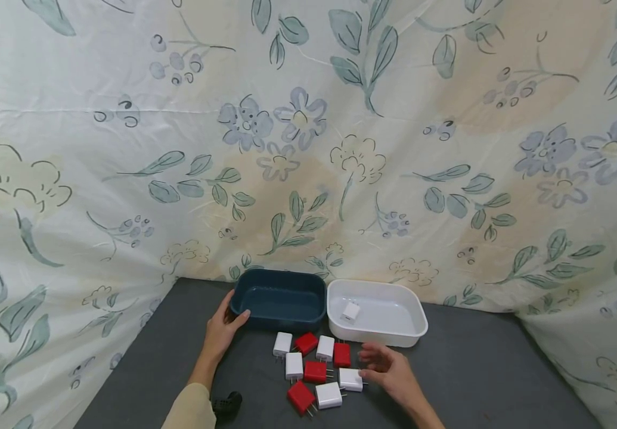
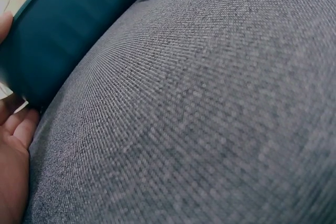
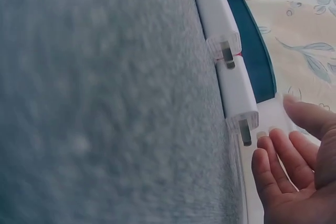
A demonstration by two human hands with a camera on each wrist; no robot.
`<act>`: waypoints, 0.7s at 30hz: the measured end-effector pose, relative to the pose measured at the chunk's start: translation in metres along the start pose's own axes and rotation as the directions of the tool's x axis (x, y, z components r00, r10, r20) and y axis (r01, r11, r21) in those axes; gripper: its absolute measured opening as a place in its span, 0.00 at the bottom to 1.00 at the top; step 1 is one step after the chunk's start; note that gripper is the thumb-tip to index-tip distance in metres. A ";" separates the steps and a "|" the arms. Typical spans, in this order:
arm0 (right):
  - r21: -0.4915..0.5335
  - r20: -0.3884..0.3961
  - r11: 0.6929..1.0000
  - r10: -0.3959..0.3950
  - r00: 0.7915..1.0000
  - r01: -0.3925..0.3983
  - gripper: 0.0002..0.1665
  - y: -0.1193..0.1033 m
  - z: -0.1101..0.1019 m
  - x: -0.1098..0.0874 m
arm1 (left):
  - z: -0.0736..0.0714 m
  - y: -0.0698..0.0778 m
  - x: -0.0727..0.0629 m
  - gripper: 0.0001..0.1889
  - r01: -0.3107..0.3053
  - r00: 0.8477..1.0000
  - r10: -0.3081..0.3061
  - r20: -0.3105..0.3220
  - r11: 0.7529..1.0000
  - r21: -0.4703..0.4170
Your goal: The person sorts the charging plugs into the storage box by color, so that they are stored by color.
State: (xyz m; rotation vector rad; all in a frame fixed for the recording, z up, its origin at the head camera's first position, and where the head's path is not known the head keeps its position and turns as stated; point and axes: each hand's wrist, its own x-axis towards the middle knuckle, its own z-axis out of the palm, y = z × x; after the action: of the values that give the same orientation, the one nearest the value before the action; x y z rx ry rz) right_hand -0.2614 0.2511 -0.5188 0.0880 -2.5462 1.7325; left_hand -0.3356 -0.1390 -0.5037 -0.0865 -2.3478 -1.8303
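My left hand (image 1: 219,336) grips the left end of a dark blue plastic bin (image 1: 281,320), its thumb at the front corner. The left wrist view shows the fingers low against the bin's wall (image 2: 50,40). My right hand (image 1: 394,372) hovers beside a white plug-in charger (image 1: 349,379), fingers loosely bent and nothing held. In the right wrist view, its fingertips are near the prongs of a white charger (image 3: 239,87). Around it lie more white chargers (image 1: 329,395) and several red chargers (image 1: 316,372), loosely grouped in front of the bins.
A white bin (image 1: 394,338) stands right of the blue one, with one white charger (image 1: 350,311) inside. A black object (image 1: 228,405) lies by the left forearm. A floral cloth (image 1: 297,179) hangs behind the dark grey table (image 1: 480,369).
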 end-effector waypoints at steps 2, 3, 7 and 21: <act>-0.004 0.014 1.000 0.005 1.000 -0.005 0.35 0.000 0.001 -0.002 | 0.000 0.004 -0.003 0.41 -0.001 1.000 0.001 -0.001 1.000 0.011; 0.001 0.019 1.000 0.011 1.000 -0.011 0.35 0.000 0.001 -0.002 | 0.000 0.004 -0.003 0.40 -0.003 1.000 0.003 -0.001 1.000 0.012; -0.007 0.044 1.000 0.022 0.999 -0.021 0.35 0.000 0.003 -0.004 | 0.000 -0.006 0.002 0.41 -0.004 1.000 0.004 0.003 1.000 -0.002; -0.014 0.166 1.000 -0.015 0.986 0.018 0.38 0.007 0.000 -0.004 | 0.005 -0.039 0.019 0.43 -0.014 1.000 0.014 -0.006 1.000 -0.007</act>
State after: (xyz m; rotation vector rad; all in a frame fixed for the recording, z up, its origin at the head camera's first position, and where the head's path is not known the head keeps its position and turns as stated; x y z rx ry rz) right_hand -0.2582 0.2539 -0.5252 0.2625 -2.6638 1.7692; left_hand -0.3604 -0.1448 -0.5391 -0.0980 -2.3314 -1.8301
